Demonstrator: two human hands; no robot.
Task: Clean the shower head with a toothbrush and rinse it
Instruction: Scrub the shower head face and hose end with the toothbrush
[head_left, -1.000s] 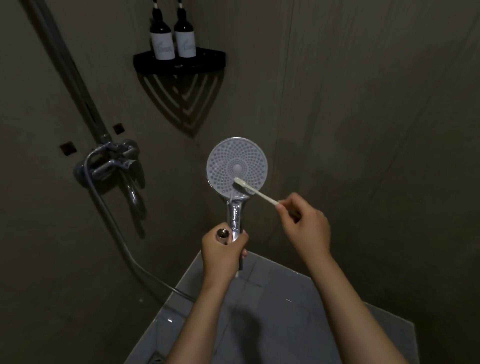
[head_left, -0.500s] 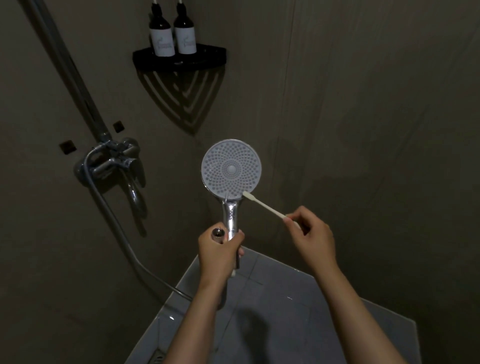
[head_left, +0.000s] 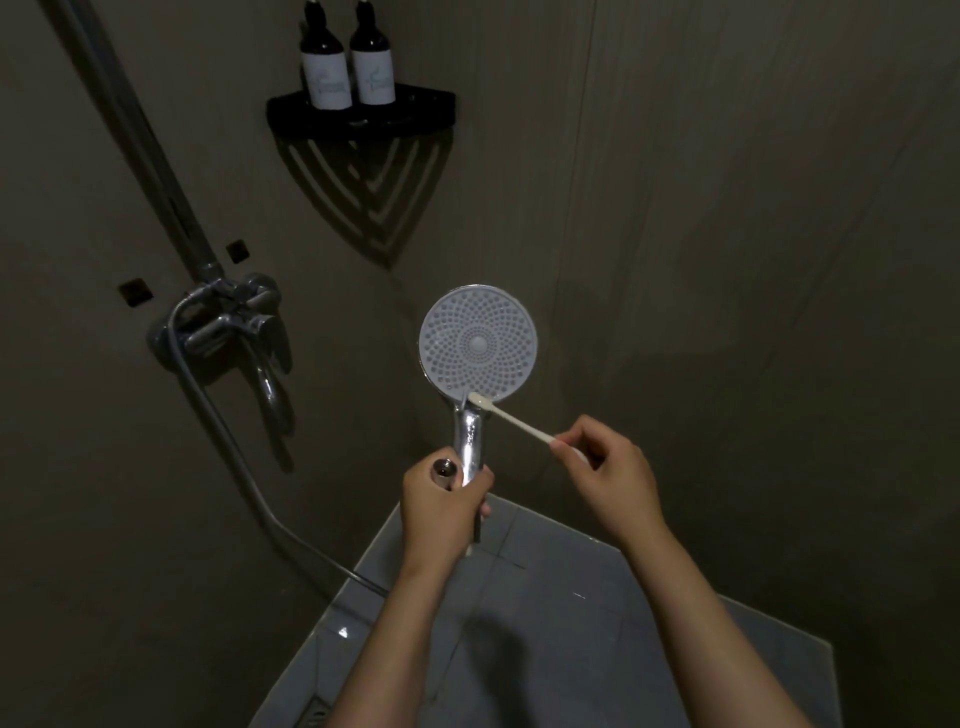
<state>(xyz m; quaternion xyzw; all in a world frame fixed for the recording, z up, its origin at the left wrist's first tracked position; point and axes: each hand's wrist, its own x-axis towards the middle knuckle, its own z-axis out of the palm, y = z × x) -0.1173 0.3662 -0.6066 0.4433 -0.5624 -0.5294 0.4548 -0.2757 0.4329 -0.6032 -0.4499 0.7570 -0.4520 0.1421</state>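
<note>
Chrome-handled dotted round shower head (head_left: 478, 345) in curled left hand (head_left: 441, 506) fingers; white toothbrush (head_left: 511, 418) between right hand (head_left: 613, 483) fingers.

We can read no words or numbers here. On the corner shelf (head_left: 415, 106), the left bottle (head_left: 325, 62) and the right bottle (head_left: 373, 60) each carry a pale label with a faint teal mark. Both marks are too small and blurred for us to make out.

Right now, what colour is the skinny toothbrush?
The thin plastic toothbrush is cream white; the head view shows it best.
</note>
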